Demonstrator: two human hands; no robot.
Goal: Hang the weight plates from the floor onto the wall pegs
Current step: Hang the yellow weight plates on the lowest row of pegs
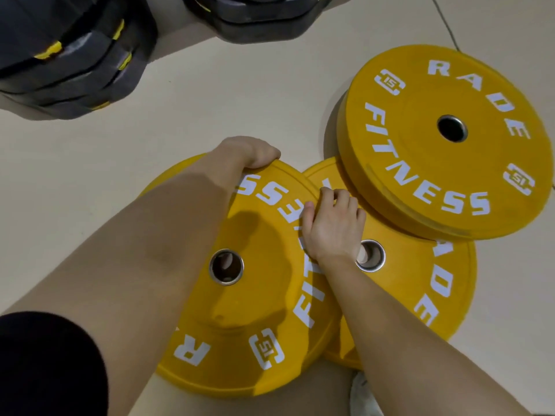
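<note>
Head view: three yellow rubber weight plates with white lettering lie on the pale floor (180, 115), overlapping. The nearest yellow plate (264, 295) rests partly on top of the middle yellow plate (399, 295), whose far side in turn carries the tilted third yellow plate (468, 175). That overlap probably explains the grip, since the raised rim leaves a seam to dig into.

The left hand (255, 156) curls its fingers over the nearest plate's far rim, the plate edge tucked under them. The right hand (332, 226) sits at the right rim, thumb on the top face and curled fingertips (326, 193) working at the seam above the middle plate, apparently pinching the edge. Judging by this, the lift is just starting.

Dark stacked plates with yellow marks (75, 70) sit beyond.
</note>
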